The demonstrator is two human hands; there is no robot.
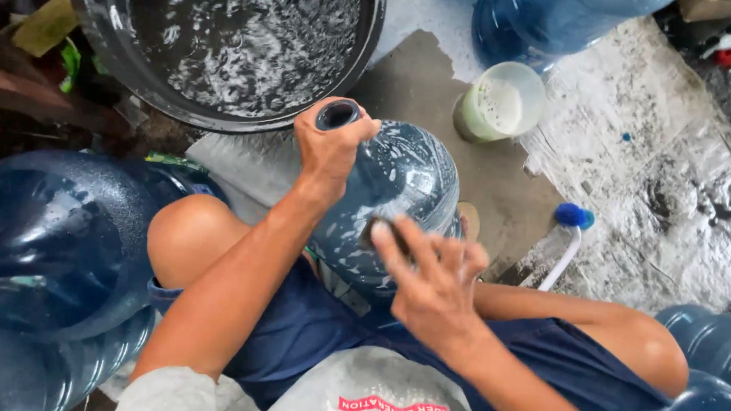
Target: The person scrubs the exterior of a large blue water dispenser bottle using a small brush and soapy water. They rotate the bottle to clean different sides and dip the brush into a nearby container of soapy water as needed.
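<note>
Black tub point(222, 113) cut off by top edge, far rim not seen. Blue jug point(399, 178) lower half hidden behind right hand point(432, 282) & lap; neck wrapped by left hand point(327, 146), so neck hidden, only dark mouth seen. Dark scrubber point(378, 228) mostly covered by right fingers, kind can't be told. Brush point(574, 216): handle end hidden behind leg. Jugs at left point(43, 249), top point(546, 20) & btm right point(703, 368) all cropped by edges. Red item point(727, 55) top right too small/blurred to ID.
</note>
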